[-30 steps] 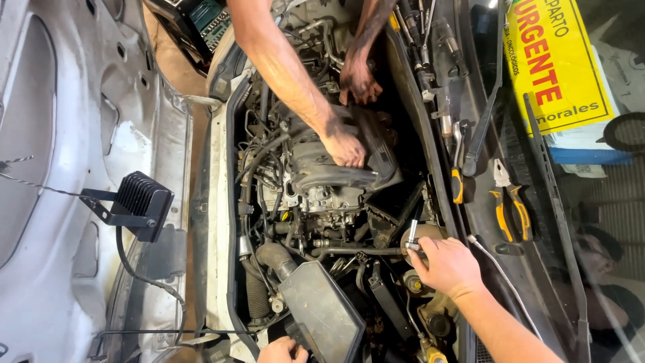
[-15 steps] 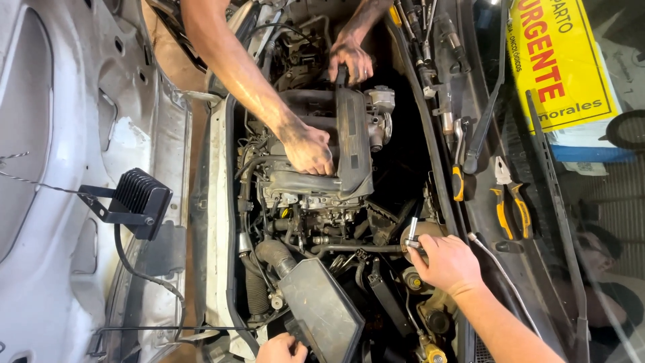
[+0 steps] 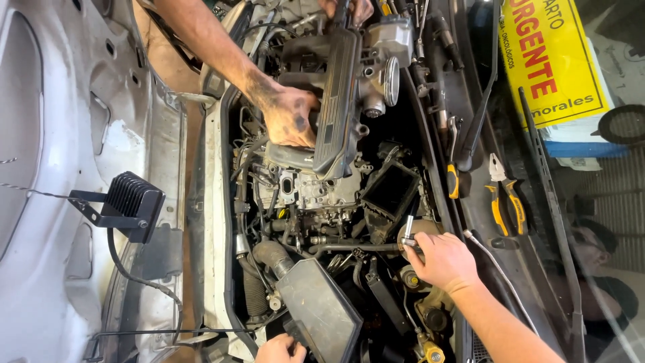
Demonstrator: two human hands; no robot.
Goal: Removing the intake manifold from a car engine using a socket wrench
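right hand point(image 3: 440, 259) clamped on socket tool point(image 3: 408, 232) | left hand point(image 3: 279, 348) touching air box point(image 3: 319, 312), grip unclear | step: engine bolt work | next likely needs steady tool seating

Landmark: the grey metal engine block point(image 3: 306, 191) in the middle of the open bay. On its upper part lies the long dark ribbed cover point(image 3: 336, 101), with a co-worker's hand point(image 3: 289, 117) just left of it. Right of the engine the person's right hand point(image 3: 440, 259) touches a small metal socket tool point(image 3: 408, 232). Below the engine sits the black plastic air box point(image 3: 319, 309), the left hand point(image 3: 279, 349) at its lower edge. Far left stands the black finned work lamp point(image 3: 131, 205); far right lie the yellow-handled pliers point(image 3: 504, 202).
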